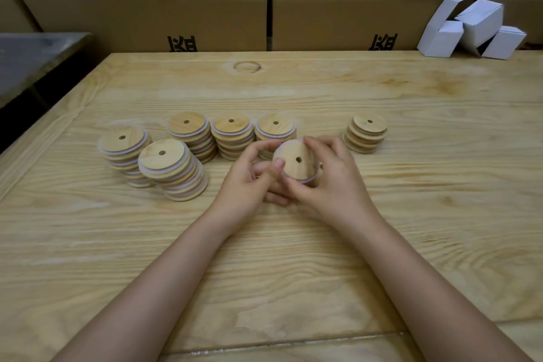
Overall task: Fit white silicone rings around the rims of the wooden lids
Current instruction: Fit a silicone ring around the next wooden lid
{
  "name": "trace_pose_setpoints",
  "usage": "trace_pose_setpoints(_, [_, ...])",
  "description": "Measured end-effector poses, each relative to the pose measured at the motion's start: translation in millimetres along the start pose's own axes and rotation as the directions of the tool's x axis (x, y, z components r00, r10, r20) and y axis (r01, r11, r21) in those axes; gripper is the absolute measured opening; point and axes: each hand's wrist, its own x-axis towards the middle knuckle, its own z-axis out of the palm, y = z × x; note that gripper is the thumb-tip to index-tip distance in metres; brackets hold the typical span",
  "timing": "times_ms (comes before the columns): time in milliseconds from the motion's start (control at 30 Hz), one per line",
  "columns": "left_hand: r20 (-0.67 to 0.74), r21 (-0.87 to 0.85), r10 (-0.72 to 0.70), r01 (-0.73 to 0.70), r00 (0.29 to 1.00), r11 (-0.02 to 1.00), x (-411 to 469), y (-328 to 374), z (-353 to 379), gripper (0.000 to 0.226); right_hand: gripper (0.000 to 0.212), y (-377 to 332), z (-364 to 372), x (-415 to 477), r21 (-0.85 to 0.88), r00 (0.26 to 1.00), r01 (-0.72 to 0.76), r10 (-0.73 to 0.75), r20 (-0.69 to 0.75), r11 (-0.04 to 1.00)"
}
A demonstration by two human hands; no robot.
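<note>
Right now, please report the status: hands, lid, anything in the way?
Left hand and right hand both hold one wooden lid. White ring shows along its lower rim. Ringed stacks just behind, bare stack right; nothing blocking.

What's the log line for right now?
step: fit white ring onto lid | left hand: holds lid | right hand: holds lid | white ring: at lid's lower edge | ringed stacks: left | bare stack: right

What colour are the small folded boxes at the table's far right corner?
White; the small folded boxes show clearly in the head view, against brown cartons.
</note>
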Motion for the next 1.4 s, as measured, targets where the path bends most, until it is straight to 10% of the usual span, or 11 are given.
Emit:
trace_pose_setpoints(267, [-0.049, -0.023, -0.057, 0.056, 0.997, 0.998, 3, 0, -1, 0.025, 0.045, 33, 1, 29, -0.263, 0.983, -0.182, 0.173, -0.057, 0.947])
trace_pose_setpoints(700, [-0.045, -0.017, -0.075, 0.074, 0.996, 0.997, 5, -1, -4, 0.015, 0.038, 29, 3, 40, -0.53, 0.996, -0.017, 0.059, 0.061, 0.848])
trace_pose_setpoints(867, [-0.048, -0.013, -0.076, 0.075, 0.996, 0.997, 6, -2, -4, 0.015, 0.054, 41, -21, 42, -0.544, 0.974, -0.156, 0.036, -0.225, 0.825])
trace_pose_setpoints(1033, [-0.046, -0.003, -0.071, 0.071, 0.996, 0.998, 6, -3, -3, 0.016, 0.055, 71, -31, 36, -0.503, 0.953, -0.302, 0.246, -0.175, 0.81])
trace_pose_setpoints(1400, [-0.046, 0.024, -0.073, 0.075, 0.996, 0.997, 5, -1, -2, 0.017, 0.036, 78, -28, 41, -0.287, 0.946, -0.271, 0.2, -0.256, 0.919])
